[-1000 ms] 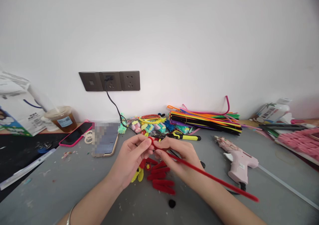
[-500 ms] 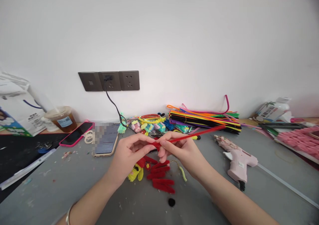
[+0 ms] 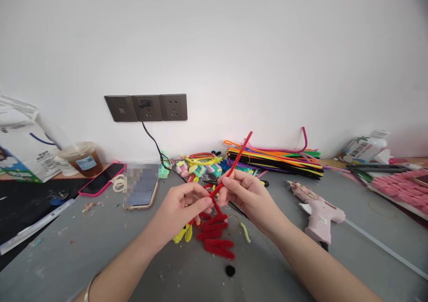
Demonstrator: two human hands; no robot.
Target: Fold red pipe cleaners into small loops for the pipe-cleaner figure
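A red pipe cleaner [image 3: 241, 154] is held between both hands over the middle of the table, its long free end slanting up to the right. My left hand [image 3: 187, 206] pinches it near its bent lower part. My right hand [image 3: 245, 190] grips it a little higher, between thumb and fingers. Below the hands lie several folded red pipe cleaner pieces [image 3: 219, 248]. A yellow fuzzy piece [image 3: 180, 235] is partly hidden behind my left hand. Nearer to me rests a black pompom [image 3: 230, 271]. A pale green piece [image 3: 245, 233] lies under my right wrist.
Bundled coloured pipe cleaners [image 3: 274, 159] lie along the wall. A pink glue gun [image 3: 321, 215] with a glue stick is at right. Two phones, one beige-edged [image 3: 143, 192] and one pink-edged [image 3: 103, 180], and a drink cup [image 3: 83, 159] stand left. A black cord [image 3: 152, 139] hangs from the socket.
The pipe cleaner's free end has swung from pointing right to pointing steeply upward. Its lower part now shows a bend between my hands, and my fingers have shifted slightly.
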